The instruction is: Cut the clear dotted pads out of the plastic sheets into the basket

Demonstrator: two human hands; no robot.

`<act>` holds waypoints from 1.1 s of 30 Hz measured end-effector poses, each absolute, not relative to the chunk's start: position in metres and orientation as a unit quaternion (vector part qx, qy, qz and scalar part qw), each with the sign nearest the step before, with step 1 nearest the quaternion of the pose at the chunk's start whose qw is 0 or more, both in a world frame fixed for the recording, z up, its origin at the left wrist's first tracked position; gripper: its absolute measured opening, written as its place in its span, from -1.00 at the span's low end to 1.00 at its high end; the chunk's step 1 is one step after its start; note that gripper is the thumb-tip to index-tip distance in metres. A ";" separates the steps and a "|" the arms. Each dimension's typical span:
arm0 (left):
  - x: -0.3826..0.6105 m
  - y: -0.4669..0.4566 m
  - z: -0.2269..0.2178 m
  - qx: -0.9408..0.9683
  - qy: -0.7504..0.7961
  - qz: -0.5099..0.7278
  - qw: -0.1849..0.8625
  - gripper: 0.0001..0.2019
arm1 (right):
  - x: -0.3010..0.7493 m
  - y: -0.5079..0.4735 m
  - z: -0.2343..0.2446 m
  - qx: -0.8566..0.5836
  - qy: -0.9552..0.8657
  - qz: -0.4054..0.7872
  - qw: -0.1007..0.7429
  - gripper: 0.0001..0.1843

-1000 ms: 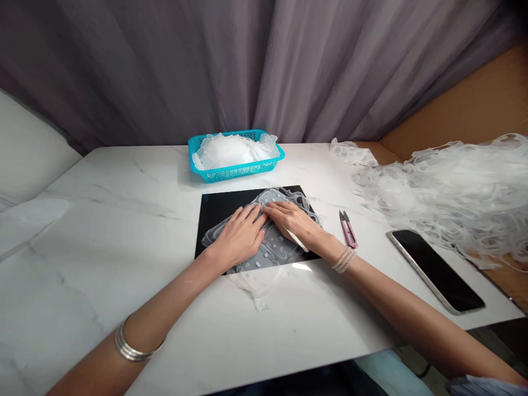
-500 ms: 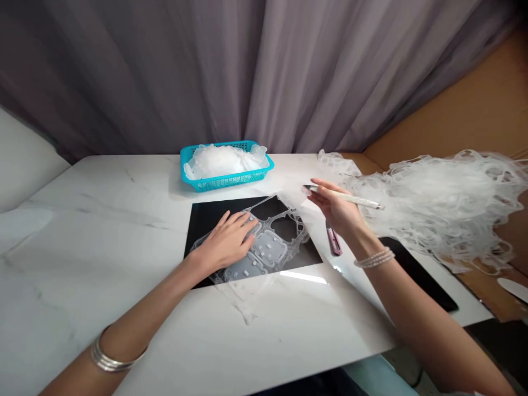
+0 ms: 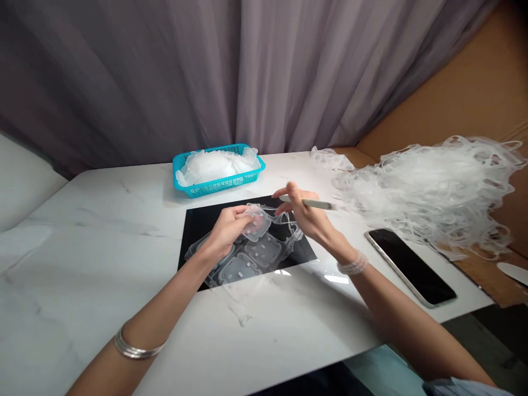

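Observation:
A clear moulded sheet of keypad pieces (image 3: 243, 258) lies on a black mat (image 3: 202, 220) on the white marble table (image 3: 103, 247). My left hand (image 3: 226, 226) is closed on one clear keypad piece (image 3: 256, 224), lifted a little above the sheet. My right hand (image 3: 303, 217) is closed round a thin white pen-like tool (image 3: 313, 204) and pinches the clear stringy trim that hangs from the piece. Both hands hover over the mat's far half.
A turquoise basket (image 3: 247, 177) of clear pieces stands behind the mat. A big heap of clear trim (image 3: 429, 190) covers the right side. A dark phone (image 3: 408, 265) lies face up near the right front edge. Grey curtain behind, cardboard at right.
My left hand rose from the flat sheet with one piece. My right hand, still with the tool, came back from the right to meet it. The view shifted, and my right hand hides the snips.

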State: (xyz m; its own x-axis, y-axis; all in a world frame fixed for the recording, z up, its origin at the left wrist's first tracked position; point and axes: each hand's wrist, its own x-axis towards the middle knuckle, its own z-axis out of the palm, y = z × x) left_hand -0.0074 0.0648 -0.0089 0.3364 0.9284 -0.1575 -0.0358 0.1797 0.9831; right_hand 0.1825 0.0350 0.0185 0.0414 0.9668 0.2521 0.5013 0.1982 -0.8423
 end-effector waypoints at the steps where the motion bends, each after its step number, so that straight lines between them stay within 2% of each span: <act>1: -0.008 0.064 -0.010 0.526 0.433 0.381 0.625 -0.74 | 0.178 0.043 0.017 -0.583 -0.639 0.252 0.435 -0.42; 3: -0.007 0.062 -0.012 0.551 0.437 0.383 0.599 -0.73 | 0.167 0.055 0.015 -0.583 -0.642 0.267 0.421 -0.54; 7: -0.008 0.058 -0.015 0.606 0.469 0.395 0.508 -0.75 | 0.147 0.068 0.007 -0.517 -0.626 0.396 0.429 -0.56; 13: -0.015 0.048 -0.001 0.642 0.487 0.481 0.345 -0.79 | 0.161 0.089 -0.019 -0.567 -0.633 0.231 0.474 -0.68; 18: -0.021 0.056 0.001 0.554 0.486 0.585 0.339 -0.69 | 0.175 0.100 -0.024 -0.553 -0.659 0.188 0.474 -0.69; 23: -0.023 0.056 -0.003 0.605 0.483 0.591 0.227 -0.74 | 0.165 0.103 -0.017 -0.536 -0.661 0.223 0.475 -0.70; 25: -0.025 0.060 -0.004 0.607 0.487 0.573 0.259 -0.74 | 0.160 0.101 -0.009 -0.528 -0.656 0.267 0.468 -0.67; 30: -0.029 0.079 -0.012 0.474 0.475 0.529 0.520 -0.70 | 0.158 0.086 0.016 -0.410 -0.615 0.520 0.428 -0.59; 33: -0.033 0.081 -0.012 0.443 0.464 0.485 0.594 -0.68 | 0.159 0.082 0.021 -0.377 -0.613 0.553 0.420 -0.54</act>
